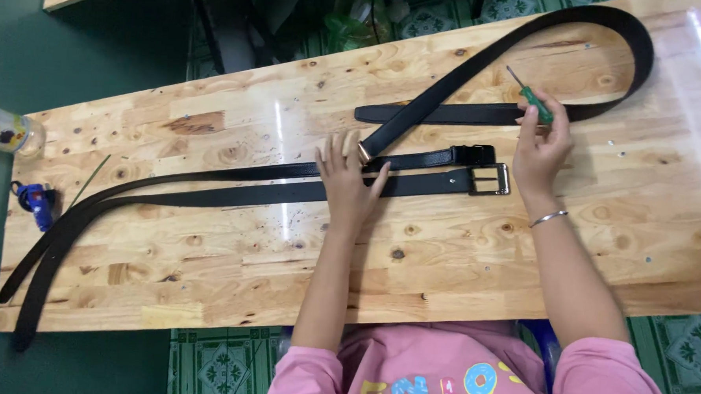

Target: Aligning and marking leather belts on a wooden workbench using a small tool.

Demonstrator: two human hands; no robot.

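The left hand (349, 183) lay flat, fingers spread, pressing two black belts (272, 182) at the desk's (206, 254) middle. The right hand (540, 146) pinched a green-handled screwdriver (532, 97) above a looped belt (531, 39) near the far right corner.

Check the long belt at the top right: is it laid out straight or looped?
Looped. The belt curves round at the table's right end and doubles back under the right hand.
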